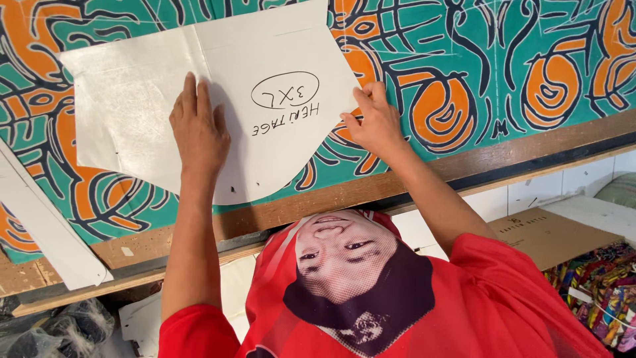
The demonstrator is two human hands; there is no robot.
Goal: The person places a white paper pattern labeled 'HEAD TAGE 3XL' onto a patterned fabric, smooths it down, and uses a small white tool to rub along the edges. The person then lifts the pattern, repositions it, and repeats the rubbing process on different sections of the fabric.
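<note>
A: Your left hand (197, 129) lies flat and open on the white paper pattern (152, 99), which lies on the printed fabric (464, 59). Your right hand (372, 120) pinches the pattern's right edge with bent fingers.

B: So how do I hold it well?

A: I think you press the palm evenly and keep the edge flat, so the paper does not slide.

B: How many pieces?

A: I count one large pattern, one fabric, and one second white paper piece (40, 225) at the left on the wooden table (464, 166).
</note>
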